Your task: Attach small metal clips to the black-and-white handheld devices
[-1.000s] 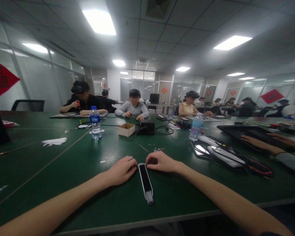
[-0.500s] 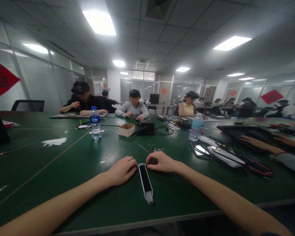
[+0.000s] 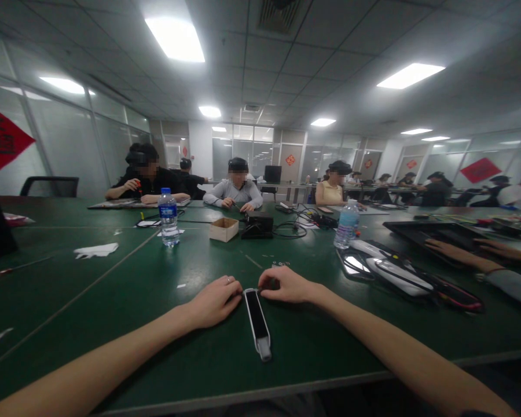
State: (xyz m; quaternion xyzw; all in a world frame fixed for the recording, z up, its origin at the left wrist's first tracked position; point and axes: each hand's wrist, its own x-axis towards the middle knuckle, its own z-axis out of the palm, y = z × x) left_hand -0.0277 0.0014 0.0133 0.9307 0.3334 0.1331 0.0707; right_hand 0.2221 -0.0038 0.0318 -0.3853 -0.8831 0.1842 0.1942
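Holds the left hand low over the green tabletop, back up, fingers bent and close together, tips right at the far end of a slim white-and-black device. Touching or just beside? Cannot tell. Across from it, bends the right hand inward, thumb and forefinger curled into a loop, tips close together by the device's far right corner. Pinching anything in either hand? Too small to make out. And the device: lies flat near the middle of the tabletop's near edge, far end between the hands, gray tip toward that edge. Slants both forearms in over the near edge from either side, wrists almost straight. Spot small metal parts just beyond the right hand, toward the far edge.
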